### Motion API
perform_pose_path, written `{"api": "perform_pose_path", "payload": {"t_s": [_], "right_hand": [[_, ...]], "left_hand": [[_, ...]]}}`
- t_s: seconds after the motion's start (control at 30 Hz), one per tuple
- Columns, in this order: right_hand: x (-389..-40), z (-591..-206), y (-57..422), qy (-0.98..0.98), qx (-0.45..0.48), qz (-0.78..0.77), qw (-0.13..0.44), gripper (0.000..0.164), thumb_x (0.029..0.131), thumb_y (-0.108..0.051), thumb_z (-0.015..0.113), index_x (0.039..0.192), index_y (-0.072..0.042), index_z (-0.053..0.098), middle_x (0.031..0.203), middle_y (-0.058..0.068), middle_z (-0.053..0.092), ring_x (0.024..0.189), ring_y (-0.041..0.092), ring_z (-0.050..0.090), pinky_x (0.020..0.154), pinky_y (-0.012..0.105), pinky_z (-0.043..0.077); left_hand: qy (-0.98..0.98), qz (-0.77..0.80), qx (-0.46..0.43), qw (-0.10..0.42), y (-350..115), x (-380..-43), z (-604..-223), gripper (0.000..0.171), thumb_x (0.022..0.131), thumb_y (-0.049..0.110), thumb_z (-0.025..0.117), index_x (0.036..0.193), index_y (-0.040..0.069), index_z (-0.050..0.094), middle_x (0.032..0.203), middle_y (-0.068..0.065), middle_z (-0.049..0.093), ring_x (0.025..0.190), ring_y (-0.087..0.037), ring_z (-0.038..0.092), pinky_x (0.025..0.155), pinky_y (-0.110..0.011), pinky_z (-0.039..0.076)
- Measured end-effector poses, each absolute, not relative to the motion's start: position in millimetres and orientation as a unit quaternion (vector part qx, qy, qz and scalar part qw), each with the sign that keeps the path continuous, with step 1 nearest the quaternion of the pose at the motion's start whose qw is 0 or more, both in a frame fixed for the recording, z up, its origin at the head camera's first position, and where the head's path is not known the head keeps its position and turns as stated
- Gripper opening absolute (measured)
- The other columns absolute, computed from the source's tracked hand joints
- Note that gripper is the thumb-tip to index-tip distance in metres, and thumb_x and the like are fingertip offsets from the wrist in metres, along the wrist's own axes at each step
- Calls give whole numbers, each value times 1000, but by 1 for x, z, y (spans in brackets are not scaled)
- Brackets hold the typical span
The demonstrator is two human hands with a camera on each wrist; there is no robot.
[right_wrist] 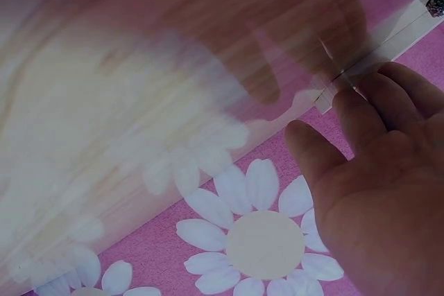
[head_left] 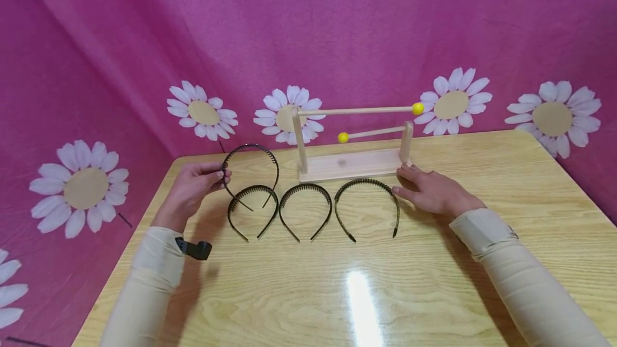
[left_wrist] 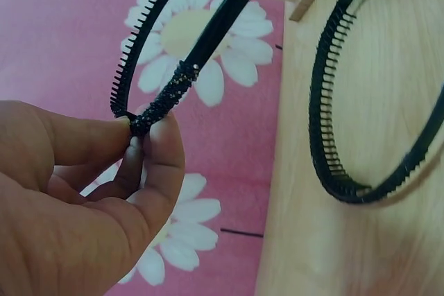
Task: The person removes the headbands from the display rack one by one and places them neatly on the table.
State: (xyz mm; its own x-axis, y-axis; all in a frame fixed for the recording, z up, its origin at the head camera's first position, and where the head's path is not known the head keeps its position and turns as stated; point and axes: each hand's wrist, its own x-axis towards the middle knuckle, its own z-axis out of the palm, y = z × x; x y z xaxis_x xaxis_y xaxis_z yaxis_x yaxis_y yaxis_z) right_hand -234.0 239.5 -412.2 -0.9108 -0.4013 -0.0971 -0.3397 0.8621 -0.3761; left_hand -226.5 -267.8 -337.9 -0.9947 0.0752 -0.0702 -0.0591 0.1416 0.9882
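Note:
In the head view my left hand (head_left: 193, 185) pinches the side of a black headband (head_left: 250, 146), raised above the table at the left. The left wrist view shows thumb and fingers closed on a glittery section of this toothed headband (left_wrist: 170, 95). Three more dark headbands lie in a row: a left one (head_left: 255, 187), a middle one (head_left: 306, 186) and a larger right one (head_left: 366, 181). My right hand (head_left: 434, 189), fingers extended, touches the right end of a wooden stand (head_left: 356, 164). In the right wrist view its fingertips meet the base's corner.
The stand has two posts of different heights. An upper rod (head_left: 359, 111) and a lower rod (head_left: 376, 133) extend in opposite directions, each tipped with a yellow ball (head_left: 418, 108). A pink curtain (head_left: 337, 31) with daisies hangs behind the wooden table (head_left: 270, 293).

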Motion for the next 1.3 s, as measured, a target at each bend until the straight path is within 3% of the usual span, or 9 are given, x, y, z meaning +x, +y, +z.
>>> {"api": "perform_pose_path", "payload": {"t_s": [0.17, 0.27, 0.53, 0.77, 1.03, 1.3], "right_hand": [[-234, -413, 240, 960, -196, -180, 87, 75, 104, -58, 39, 156, -4, 35, 160, 22, 25, 141, 46, 32, 113, 64, 26], [-234, -412, 240, 960, -195, -180, 87, 75, 103, -59, 39, 156, -5, 35, 160, 22, 25, 140, 48, 34, 111, 65, 28], [-234, -413, 239, 960, -195, -179, 91, 75, 104, -58, 39, 156, -5, 34, 161, 22, 24, 141, 45, 32, 113, 64, 25], [-234, -412, 240, 961, -193, -180, 80, 72, 104, -57, 40, 155, -6, 37, 158, 22, 31, 135, 50, 41, 107, 66, 33], [-234, -413, 240, 960, -197, -180, 86, 73, 104, -57, 39, 155, -5, 36, 159, 23, 26, 141, 45, 34, 114, 62, 26], [-234, -412, 240, 961, -193, -175, 87, 74, 103, -59, 39, 155, -6, 36, 160, 23, 26, 139, 49, 34, 108, 64, 33]], "left_hand": [[762, 645, 2, 50, -277, -227, -342, 37, 101, -11, 46, 135, -25, 41, 88, 1, 69, 83, -5, 66, 77, -19, 56], [763, 645, -3, 51, -282, -227, -342, 37, 101, -11, 46, 135, -25, 40, 86, 2, 69, 82, -4, 66, 76, -18, 56], [761, 646, -15, 55, -295, -224, -345, 36, 100, -14, 45, 133, -27, 39, 86, -1, 68, 81, -5, 66, 75, -19, 56], [779, 623, -46, 56, -304, -223, -348, 43, 101, -12, 43, 142, -23, 34, 91, -2, 68, 81, -4, 66, 75, -19, 56], [784, 615, -60, 65, -320, -220, -352, 44, 100, -13, 43, 142, -24, 32, 91, -4, 68, 80, -5, 67, 73, -20, 57], [782, 613, -73, 85, -336, -217, -358, 44, 100, -12, 43, 141, -25, 31, 87, 0, 68, 79, -5, 66, 71, -20, 57]]}}
